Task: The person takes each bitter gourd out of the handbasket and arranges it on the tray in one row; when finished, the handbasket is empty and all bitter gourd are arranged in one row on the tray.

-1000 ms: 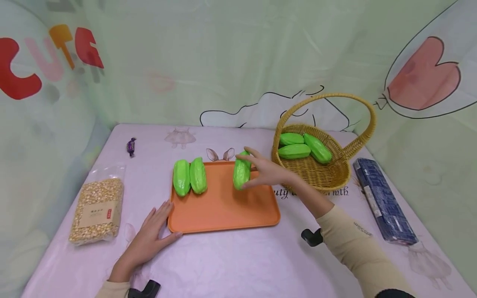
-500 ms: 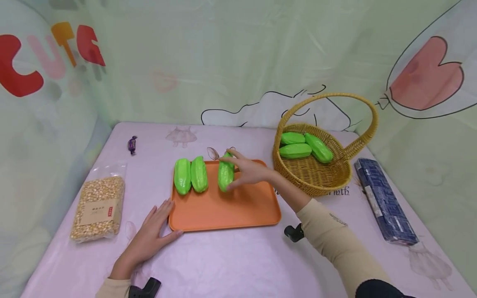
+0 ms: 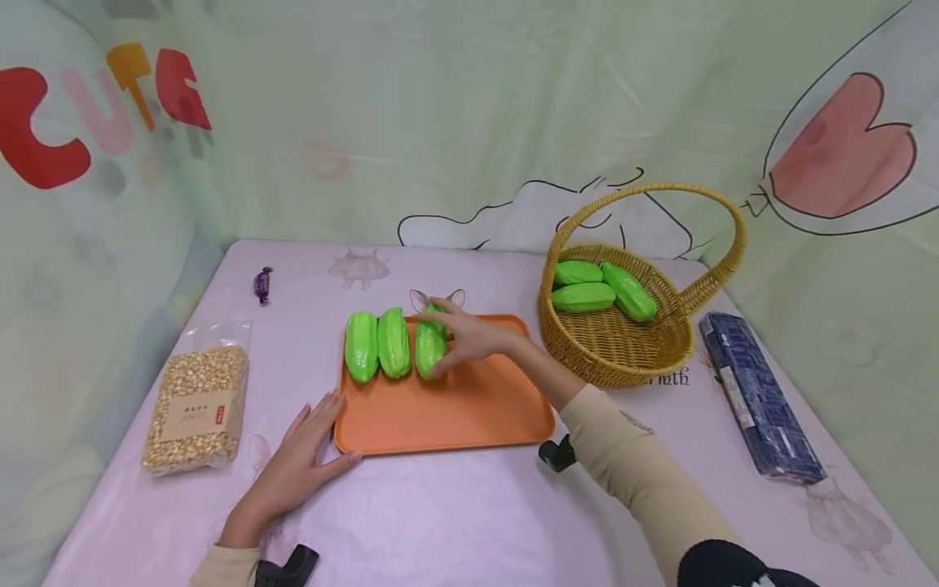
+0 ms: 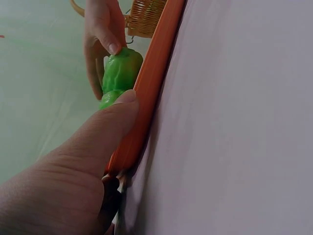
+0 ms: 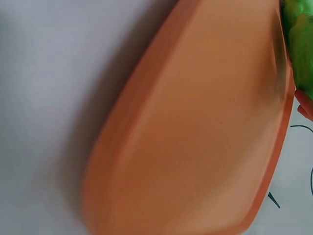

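My right hand (image 3: 469, 336) holds a glossy green, ribbed, elongated vegetable (image 3: 428, 349) upright over the orange tray (image 3: 469, 412), thumb near its lower end and fingers at its upper end. Two more green vegetables (image 3: 394, 346) lie side by side at the tray's back left, with a small gap to the held one. At the front left corner, my left hand (image 3: 297, 452) rests with straight fingers against the tray, its thumb (image 4: 128, 97) on the rim. In the right wrist view, green vegetable (image 5: 302, 49) shows only at the right edge.
A wicker basket (image 3: 616, 375) with a tall handle holds several green vegetables at the back right. Beside it lies a dark blue patterned packet (image 3: 763, 399). On the left are a bag of corn kernels (image 3: 194, 408) and a purple wrapped candy (image 3: 262, 285).
My right hand has moved left across the tray with the green vegetable, bringing it close to the two lying there. The left hand has stayed at the tray's corner.
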`<state>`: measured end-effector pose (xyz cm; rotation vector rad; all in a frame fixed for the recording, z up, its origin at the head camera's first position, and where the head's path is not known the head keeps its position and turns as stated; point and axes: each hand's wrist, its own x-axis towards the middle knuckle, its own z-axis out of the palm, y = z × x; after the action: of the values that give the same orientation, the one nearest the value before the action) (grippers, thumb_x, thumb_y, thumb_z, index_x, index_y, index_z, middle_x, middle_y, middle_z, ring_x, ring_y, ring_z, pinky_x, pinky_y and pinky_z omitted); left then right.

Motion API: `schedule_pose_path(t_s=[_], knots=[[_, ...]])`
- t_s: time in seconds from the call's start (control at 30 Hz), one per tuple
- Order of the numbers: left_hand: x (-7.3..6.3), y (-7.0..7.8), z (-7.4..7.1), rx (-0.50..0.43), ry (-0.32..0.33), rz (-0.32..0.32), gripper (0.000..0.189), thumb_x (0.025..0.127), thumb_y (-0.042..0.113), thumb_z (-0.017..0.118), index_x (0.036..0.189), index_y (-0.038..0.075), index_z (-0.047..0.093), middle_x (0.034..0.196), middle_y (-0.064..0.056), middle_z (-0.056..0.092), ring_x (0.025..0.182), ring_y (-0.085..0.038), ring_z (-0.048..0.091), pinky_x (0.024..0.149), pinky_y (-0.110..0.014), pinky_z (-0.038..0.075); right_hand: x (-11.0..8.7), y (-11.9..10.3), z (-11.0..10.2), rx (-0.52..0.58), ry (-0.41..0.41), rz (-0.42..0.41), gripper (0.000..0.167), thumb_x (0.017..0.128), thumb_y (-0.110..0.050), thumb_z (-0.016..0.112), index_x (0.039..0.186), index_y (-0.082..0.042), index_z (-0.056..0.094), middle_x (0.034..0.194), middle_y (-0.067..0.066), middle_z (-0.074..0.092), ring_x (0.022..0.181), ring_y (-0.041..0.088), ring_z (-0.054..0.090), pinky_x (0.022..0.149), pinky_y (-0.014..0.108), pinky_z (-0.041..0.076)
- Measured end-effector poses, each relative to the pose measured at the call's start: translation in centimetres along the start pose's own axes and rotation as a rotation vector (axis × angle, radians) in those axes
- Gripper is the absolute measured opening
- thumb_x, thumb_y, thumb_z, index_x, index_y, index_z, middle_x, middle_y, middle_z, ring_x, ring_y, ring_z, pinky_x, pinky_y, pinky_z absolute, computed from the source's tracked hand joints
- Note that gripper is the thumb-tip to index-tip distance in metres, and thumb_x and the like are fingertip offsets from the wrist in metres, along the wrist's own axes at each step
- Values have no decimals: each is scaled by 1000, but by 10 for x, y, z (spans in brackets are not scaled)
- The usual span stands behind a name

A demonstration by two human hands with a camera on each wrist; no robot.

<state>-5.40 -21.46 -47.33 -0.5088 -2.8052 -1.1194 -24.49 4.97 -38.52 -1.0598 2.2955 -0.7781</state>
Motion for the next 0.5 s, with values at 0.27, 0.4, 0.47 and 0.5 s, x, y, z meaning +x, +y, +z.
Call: schedule_pose_path(t_s=[0.27,0.4,0.47,0.5], knots=[[0,0,-1,3,-3,-2,82,87,38,68,145,-5,30,149,-21,30,139,-34,20,116,-35,1,7,1,-1,-48,-62,-9,92,74,-25,83,150,-14,31,156,18,-3,139,41,10,104,48,34],[0,0,-1,-3,-4,0,82,87,39,68,145,-5,30,149,-20,30,139,-33,20,116,-35,1,9,2,-2,-40,-90,-4,94,74,-24,83,150,-13,29,156,17,-7,140,40,-4,110,52,24],[0,0,-1,-4,-4,-3,82,87,39,68,145,-5,30,149,-20,30,140,-33,20,116,-34,1,11,2,-2,-34,-101,2,95,74,-23,83,151,-14,28,156,17,-8,140,38,-5,111,53,19],[0,0,-1,-5,-3,-5,82,87,39,68,145,-5,30,149,-20,30,140,-33,20,116,-34,1,12,2,-3,-26,-106,2,95,74,-22,83,150,-13,28,156,17,-8,141,37,-5,111,53,18]])
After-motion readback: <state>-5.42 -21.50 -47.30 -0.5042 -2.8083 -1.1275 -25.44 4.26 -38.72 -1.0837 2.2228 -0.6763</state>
